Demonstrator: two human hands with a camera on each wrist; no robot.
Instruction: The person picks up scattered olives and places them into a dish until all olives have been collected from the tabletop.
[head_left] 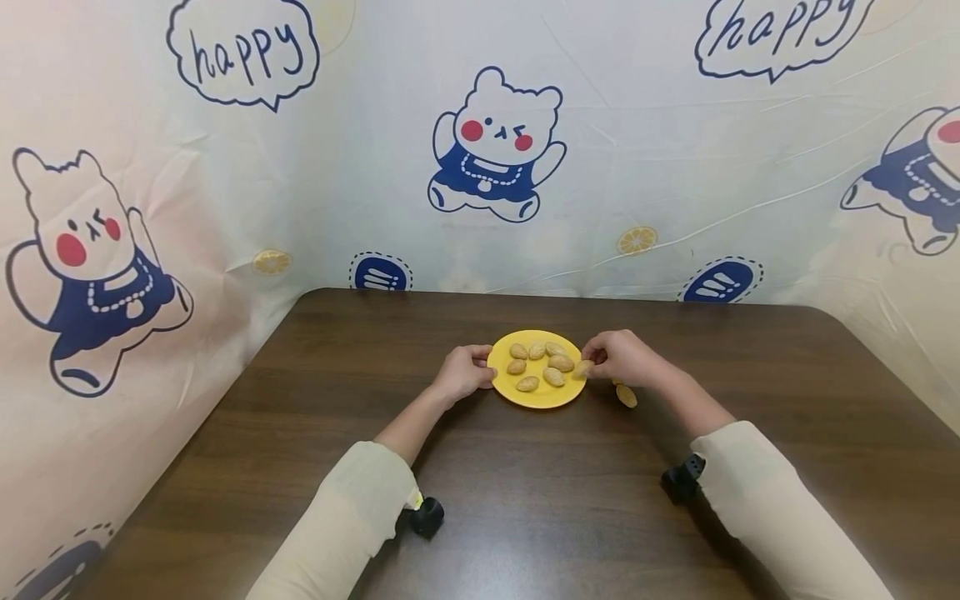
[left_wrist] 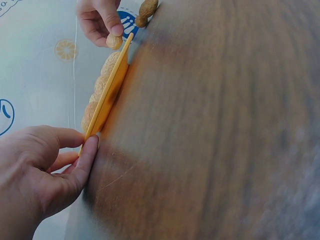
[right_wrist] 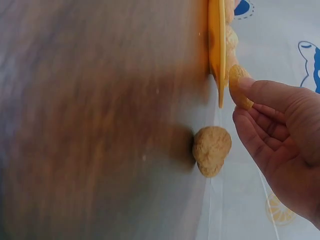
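Observation:
A round yellow plate [head_left: 540,399] lies on the table with several tan, rough-shelled oval nuts [head_left: 554,377] spread over it. My left hand [head_left: 463,372] holds the plate's left rim; in the left wrist view thumb and fingers pinch its edge. At the right rim my right hand [head_left: 621,357] pinches one nut [right_wrist: 240,86] between thumb and fingertips, just above the plate's edge. On the table by the right hand lies another nut [head_left: 626,396], with part of one more showing behind it.
The brown wooden table [head_left: 525,517] reaches back to a wall cloth [head_left: 615,150] printed with cartoon bears. Small black wrist cameras [head_left: 427,517] hang below both sleeves.

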